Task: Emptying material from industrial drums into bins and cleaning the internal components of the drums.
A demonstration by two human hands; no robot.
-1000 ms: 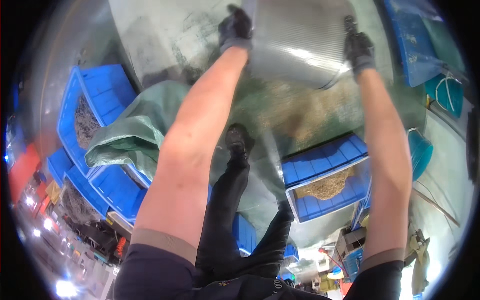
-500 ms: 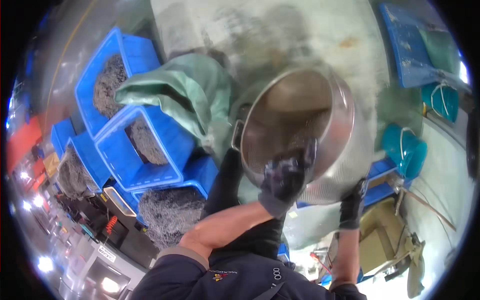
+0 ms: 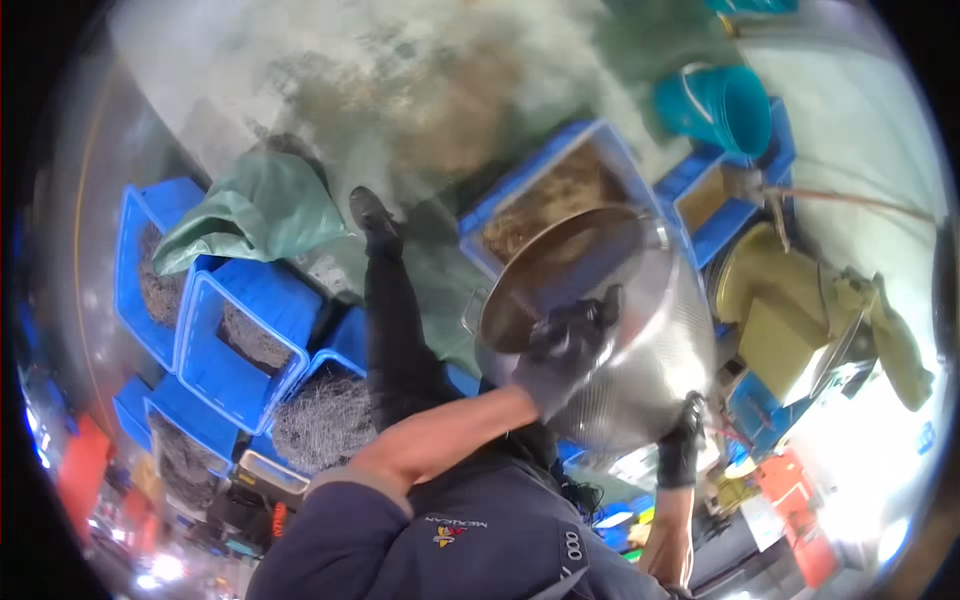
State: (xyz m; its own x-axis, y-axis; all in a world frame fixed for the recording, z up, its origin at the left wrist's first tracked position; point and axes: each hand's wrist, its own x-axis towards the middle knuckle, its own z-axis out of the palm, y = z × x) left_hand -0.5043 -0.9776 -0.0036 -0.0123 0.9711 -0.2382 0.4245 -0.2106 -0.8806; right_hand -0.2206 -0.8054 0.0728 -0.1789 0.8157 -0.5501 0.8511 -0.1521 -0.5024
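A: Left to right in my head view, what comes first?

B: Blue bins (image 3: 268, 287) with grey tangled strands (image 3: 330, 420), and a green sack (image 3: 260, 210) beside them. Next, my left hand (image 3: 572, 345), dark-gloved, its grip closed over the near rim of the perforated drum (image 3: 640, 370); the elbow is bent, and the forearm slants in from the lower left.

A: How does the drum lie?

B: Tilted, between my hands. I trace its axis from the mouth, upper left, toward the lower right; most of its body lies right of the left grip. Beyond the mouth shows a brown-filled bin (image 3: 540, 165); whether they touch, I cannot tell.

A: Which hand is nearer the lower end?

B: My right hand (image 3: 683, 425), low against the outer wall, forearm nearly upright; I cannot tell how far its fingers curl.
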